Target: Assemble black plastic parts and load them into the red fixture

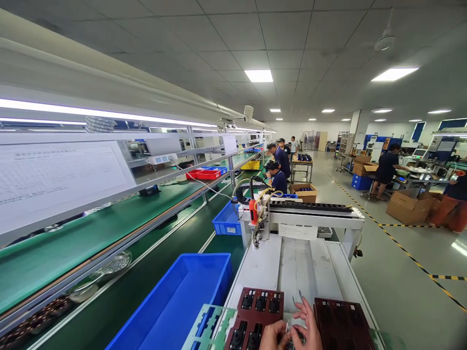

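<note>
I see my left hand [273,335] and right hand [308,324] meeting low between two dark brown fixture trays [255,316], fingers pinched narrowly on a small shiny part [292,326] I cannot identify. I judge that part loading is under way; seating calls for careful alignment.

Bare white machine bed [292,267] lies open ahead of both hands. Gantry beam [314,214] and hanging tool head [259,218] block its far end. Brown fixtures [255,316] flank the hands; blue bin [175,306] stands left.
</note>
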The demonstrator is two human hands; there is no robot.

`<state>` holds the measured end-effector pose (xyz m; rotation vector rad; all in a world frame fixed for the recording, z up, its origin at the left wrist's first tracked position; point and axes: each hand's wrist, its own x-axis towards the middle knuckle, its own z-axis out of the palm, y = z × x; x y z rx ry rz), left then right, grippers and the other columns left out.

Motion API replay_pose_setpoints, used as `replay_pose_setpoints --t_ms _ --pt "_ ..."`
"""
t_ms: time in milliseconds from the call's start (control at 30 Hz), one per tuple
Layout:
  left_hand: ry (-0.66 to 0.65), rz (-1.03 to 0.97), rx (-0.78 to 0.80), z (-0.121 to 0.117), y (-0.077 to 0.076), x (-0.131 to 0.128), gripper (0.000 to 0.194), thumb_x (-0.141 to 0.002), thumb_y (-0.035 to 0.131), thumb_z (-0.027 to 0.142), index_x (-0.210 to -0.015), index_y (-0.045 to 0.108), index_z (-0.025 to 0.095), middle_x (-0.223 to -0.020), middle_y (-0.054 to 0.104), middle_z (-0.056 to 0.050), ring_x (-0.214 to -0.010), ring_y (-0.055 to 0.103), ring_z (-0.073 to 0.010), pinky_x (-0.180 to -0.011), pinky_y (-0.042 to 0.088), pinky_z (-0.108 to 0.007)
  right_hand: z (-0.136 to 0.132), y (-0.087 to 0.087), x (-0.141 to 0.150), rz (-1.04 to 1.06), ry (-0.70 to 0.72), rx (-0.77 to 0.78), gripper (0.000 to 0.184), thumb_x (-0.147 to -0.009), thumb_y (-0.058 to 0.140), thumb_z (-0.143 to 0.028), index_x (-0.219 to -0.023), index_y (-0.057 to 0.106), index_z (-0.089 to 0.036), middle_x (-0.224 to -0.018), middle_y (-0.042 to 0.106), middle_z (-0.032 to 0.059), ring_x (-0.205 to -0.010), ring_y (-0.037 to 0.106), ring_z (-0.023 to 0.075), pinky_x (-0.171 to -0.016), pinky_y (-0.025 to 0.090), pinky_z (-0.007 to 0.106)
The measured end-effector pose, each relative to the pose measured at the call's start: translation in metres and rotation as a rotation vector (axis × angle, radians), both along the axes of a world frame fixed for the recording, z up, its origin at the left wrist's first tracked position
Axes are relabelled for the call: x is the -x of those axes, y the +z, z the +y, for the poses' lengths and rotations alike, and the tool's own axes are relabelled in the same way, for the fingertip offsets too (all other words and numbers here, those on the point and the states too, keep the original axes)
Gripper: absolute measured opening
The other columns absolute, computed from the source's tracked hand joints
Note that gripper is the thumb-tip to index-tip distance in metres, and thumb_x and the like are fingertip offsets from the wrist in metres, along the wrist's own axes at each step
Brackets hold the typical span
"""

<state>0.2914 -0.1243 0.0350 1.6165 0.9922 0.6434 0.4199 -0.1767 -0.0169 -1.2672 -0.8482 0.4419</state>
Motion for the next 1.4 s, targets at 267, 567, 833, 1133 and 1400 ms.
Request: replay_pose_setpoints --t_ms 267,567,833,1133,1400 --pt "0.142 -0.03 -0.03 0.003 -0.003 0.056 0.049 -0.071 0.078 0.05 -0.11 0.081 0.021 -0.115 0.081 -0.016 -0.112 0.073 -0.0381 -0.108 0.055 -0.05 0.051 0.014 0.022 -0.22 0.276 0.044 0.067 -0.097 0.056 -0.023 -0.159 0.036 -0.038 -0.166 0.038 0.0074 -0.148 0.045 0.0306 -0.115 0.051 0.048" --pt "0.246 -0.259 0.157 0.001 0.005 0.101 0.063 -0.072 0.082 0.066 -0.114 0.078 0.019 -0.115 0.081 -0.018 -0.111 0.075 -0.0365 -0.102 0.059 -0.048 0.077 0.054 0.033 -0.182 0.248 0.035 0.057 -0.102 0.049 -0.029 -0.157 0.037 -0.038 -0.171 0.026 0.0098 -0.139 0.056 0.0302 -0.111 0.053 0.054" --pt "0.103 -0.539 0.401 -0.013 0.057 0.075 0.066 -0.071 0.086 0.064 -0.117 0.077 0.018 -0.112 0.079 -0.016 -0.097 0.077 -0.0335 -0.088 0.063 -0.05 0.032 0.166 0.036 0.297 0.291 0.023 0.082 -0.086 0.083 -0.044 -0.152 0.036 -0.033 -0.169 0.027 0.0194 -0.141 0.054 0.037 -0.101 0.059 0.05" --pt "0.005 -0.839 0.568 -0.036 0.083 0.075 0.081 -0.056 0.101 0.047 -0.128 0.068 0.031 -0.119 0.073 -0.009 -0.106 0.073 -0.0303 -0.084 0.059 -0.038 -0.015 0.18 0.044 0.226 0.279 0.007 0.071 -0.096 0.073 -0.042 -0.156 0.035 -0.036 -0.165 0.037 0.0129 -0.152 0.039 0.0313 -0.113 0.051 0.049" --pt "0.011 -0.726 0.3 -0.041 0.119 0.09 0.055 -0.072 0.091 0.017 -0.119 0.064 0.029 -0.137 0.061 -0.009 -0.113 0.066 -0.0248 -0.084 0.057 -0.03 -0.052 0.191 0.05 0.467 0.455 0.115 0.082 -0.083 0.087 -0.037 -0.152 0.042 -0.042 -0.165 0.037 0.0105 -0.137 0.054 0.0338 -0.098 0.058 0.046"
